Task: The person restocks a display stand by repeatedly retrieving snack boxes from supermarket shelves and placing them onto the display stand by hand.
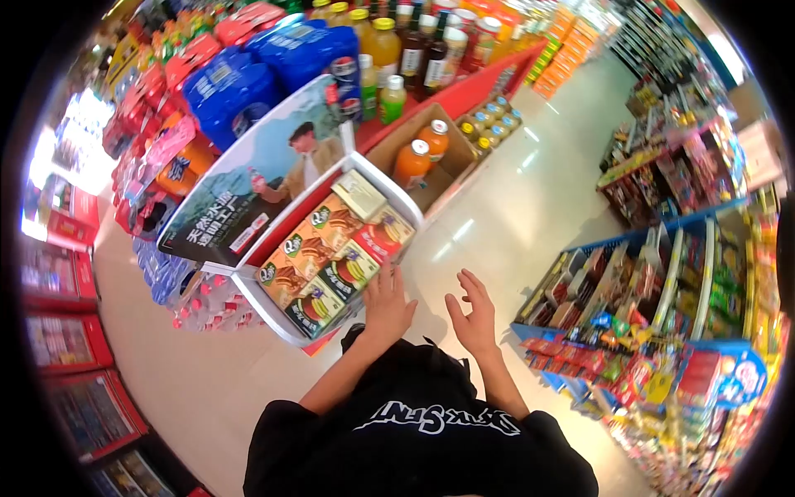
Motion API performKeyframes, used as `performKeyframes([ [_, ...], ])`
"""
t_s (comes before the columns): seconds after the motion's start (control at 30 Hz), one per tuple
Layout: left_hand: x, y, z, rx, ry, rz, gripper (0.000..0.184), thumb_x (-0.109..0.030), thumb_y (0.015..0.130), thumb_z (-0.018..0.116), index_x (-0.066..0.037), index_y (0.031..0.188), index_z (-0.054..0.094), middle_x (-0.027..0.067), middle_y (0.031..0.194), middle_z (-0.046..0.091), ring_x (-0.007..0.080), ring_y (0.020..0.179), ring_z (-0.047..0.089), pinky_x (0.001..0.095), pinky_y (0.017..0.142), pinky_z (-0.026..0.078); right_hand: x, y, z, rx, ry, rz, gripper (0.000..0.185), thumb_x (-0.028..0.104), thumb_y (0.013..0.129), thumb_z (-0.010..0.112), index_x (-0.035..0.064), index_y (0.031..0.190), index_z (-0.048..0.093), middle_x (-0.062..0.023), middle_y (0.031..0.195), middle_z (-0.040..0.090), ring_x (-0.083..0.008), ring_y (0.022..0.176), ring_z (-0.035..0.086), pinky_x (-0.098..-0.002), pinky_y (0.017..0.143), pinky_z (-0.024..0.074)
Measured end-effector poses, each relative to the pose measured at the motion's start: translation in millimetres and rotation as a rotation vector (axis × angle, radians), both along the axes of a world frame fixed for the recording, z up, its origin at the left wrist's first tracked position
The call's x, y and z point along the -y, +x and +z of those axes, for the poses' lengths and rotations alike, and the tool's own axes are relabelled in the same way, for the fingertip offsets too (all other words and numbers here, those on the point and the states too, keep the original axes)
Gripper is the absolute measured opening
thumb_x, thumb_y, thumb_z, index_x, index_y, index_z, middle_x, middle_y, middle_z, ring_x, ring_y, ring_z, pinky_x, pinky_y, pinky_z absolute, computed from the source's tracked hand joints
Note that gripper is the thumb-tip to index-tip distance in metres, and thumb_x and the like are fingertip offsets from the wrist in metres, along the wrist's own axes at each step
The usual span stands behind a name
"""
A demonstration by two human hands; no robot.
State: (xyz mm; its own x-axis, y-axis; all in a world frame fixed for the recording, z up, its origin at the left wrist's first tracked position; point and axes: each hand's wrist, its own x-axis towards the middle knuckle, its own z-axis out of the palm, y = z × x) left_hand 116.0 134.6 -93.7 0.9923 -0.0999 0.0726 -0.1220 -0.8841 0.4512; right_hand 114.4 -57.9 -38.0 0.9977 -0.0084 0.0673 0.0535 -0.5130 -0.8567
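My left hand (387,306) is at the near right side of a white-rimmed display bin (291,338), its fingers stretched out beside the packed boxes. Whether the fingertips touch the rim or a box, I cannot tell. Inside the bin lie orange food boxes (290,257), dark green boxes (338,282) and a red box (387,236). A cream-coloured box (358,195) rests at the far end. To the right, my right hand (474,316) hangs over the floor, fingers apart, holding nothing.
A printed advertising board (265,178) stands along the bin's left side. Behind it are blue drink packs (232,91). A cardboard carton (435,186) holds orange bottles (411,161). Snack shelves (638,282) stand on the right, across the pale floor (489,219).
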Motion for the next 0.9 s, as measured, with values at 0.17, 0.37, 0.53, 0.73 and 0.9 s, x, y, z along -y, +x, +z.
performKeyframes([
  [0.17, 41, -43, -6, -0.001, 0.003, -0.245, 0.069, -0.034, 0.088, 0.076, 0.001, 0.142, 0.051, 0.0242, 0.148, 0.048, 0.0437, 0.132, 0.048, 0.0567, 0.105, 0.042, 75, -106, 5, -0.003, -0.125, -0.06, 0.05, 0.023, 0.095, 0.072, -0.0007, 0.137, 0.06, -0.0219, 0.142, 0.06, -0.0395, 0.127, 0.06, -0.0455, 0.103, 0.0504],
  [0.37, 126, -175, 8, -0.241, 0.114, -0.869, 0.059, -0.04, 0.093, 0.07, -0.003, 0.137, 0.056, 0.0213, 0.132, 0.061, 0.04, 0.118, 0.062, 0.0536, 0.094, 0.051, 165, -299, -17, -0.401, -0.534, 0.074, 0.057, 0.042, 0.093, 0.07, 0.0017, 0.133, 0.059, -0.0219, 0.124, 0.067, -0.0429, 0.114, 0.064, -0.0493, 0.097, 0.0521],
  [0.53, 211, -262, -12, -0.638, 0.186, -1.427, 0.063, -0.045, 0.097, 0.066, 0.0, 0.141, 0.055, 0.0263, 0.135, 0.061, 0.0443, 0.124, 0.059, 0.0487, 0.105, 0.048, 202, -440, -1, -0.524, -0.397, -0.418, 0.059, 0.044, 0.094, 0.068, 0.0017, 0.133, 0.059, -0.0233, 0.128, 0.065, -0.0436, 0.114, 0.064, -0.0511, 0.098, 0.0513],
  [0.73, 309, -318, 5, -0.39, 0.396, -1.695, 0.064, -0.047, 0.098, 0.063, -0.007, 0.147, 0.053, 0.0225, 0.141, 0.059, 0.0437, 0.128, 0.058, 0.0502, 0.11, 0.046, 234, -620, -1, -0.699, -0.327, -0.975, 0.065, 0.044, 0.093, 0.069, 0.0004, 0.139, 0.055, -0.027, 0.131, 0.063, -0.0427, 0.118, 0.063, -0.0501, 0.101, 0.0501],
  [0.9, 409, -364, 5, -0.268, 0.678, -1.88, 0.066, -0.046, 0.098, 0.063, -0.003, 0.146, 0.051, 0.021, 0.138, 0.061, 0.042, 0.125, 0.059, 0.0518, 0.107, 0.046, 227, -732, 9, -0.621, -0.176, -1.434, 0.069, 0.041, 0.093, 0.07, -0.0014, 0.144, 0.05, -0.028, 0.132, 0.063, -0.0434, 0.121, 0.062, -0.048, 0.104, 0.0492],
])
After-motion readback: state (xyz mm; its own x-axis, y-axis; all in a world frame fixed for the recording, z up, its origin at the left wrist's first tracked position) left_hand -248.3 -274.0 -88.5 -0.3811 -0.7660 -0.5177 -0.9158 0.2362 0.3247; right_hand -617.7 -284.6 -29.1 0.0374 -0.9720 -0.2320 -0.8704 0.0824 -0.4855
